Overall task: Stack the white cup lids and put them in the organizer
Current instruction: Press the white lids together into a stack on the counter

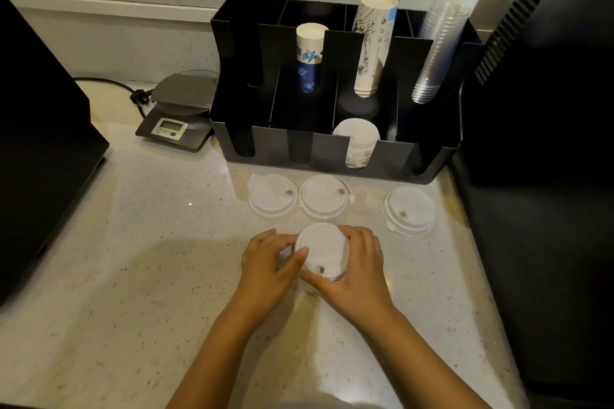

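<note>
I hold the stack (321,251) in a two-hand grip, left hand (270,264) and right hand (360,267); loose lids (273,195) lie just ahead on the bench, organizer (335,156) beyond (straight forward).

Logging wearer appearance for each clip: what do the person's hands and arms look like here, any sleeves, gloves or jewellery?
Both the left hand and the right hand are bare: no gloves, and no rings, watch or wristband show. The forearms are uncovered right down to the bottom edge of the picture, so no sleeve is visible.
</note>
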